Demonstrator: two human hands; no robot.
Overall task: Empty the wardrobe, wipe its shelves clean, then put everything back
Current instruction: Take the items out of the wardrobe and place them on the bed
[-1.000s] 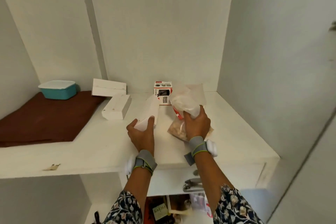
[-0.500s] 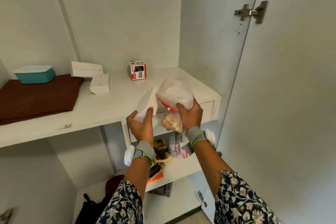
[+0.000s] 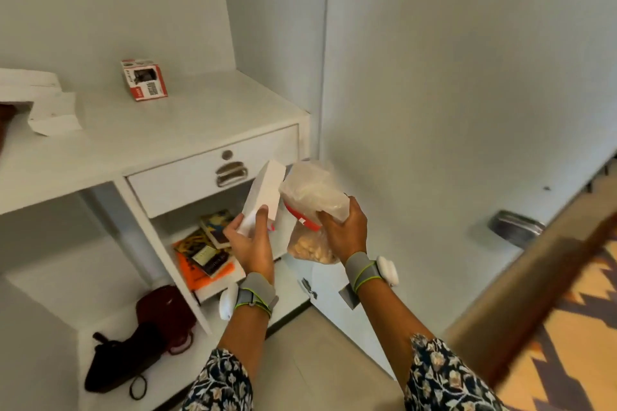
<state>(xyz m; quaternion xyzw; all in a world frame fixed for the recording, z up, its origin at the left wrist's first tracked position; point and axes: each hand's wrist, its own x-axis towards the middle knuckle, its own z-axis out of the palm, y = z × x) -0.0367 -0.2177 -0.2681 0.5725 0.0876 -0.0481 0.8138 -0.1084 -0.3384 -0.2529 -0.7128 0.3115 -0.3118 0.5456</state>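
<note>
A slim white box point(image 3: 263, 193) tilts upward at centre frame, its lower end gripped by the left hand point(image 3: 251, 243). Just right of it, the right hand point(image 3: 344, 230) holds a clear plastic bag point(image 3: 312, 190) of pale lumps. On the white wardrobe shelf point(image 3: 173, 130), upper left, a small red-and-white carton point(image 3: 144, 79) stands upright. Stacked books point(image 3: 207, 250) lie flat under the shut drawer point(image 3: 187, 182).

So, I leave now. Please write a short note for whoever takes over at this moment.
Left hand holds a white box; right hand grips a plastic bag. Both are in front of the drawer.
On the top shelf: a red box and white boxes. Books lie under the drawer; a dark bag lies on the bottom.
Done: these two things are out. Left: empty the rest, wipe the shelves, put everything back.
</note>
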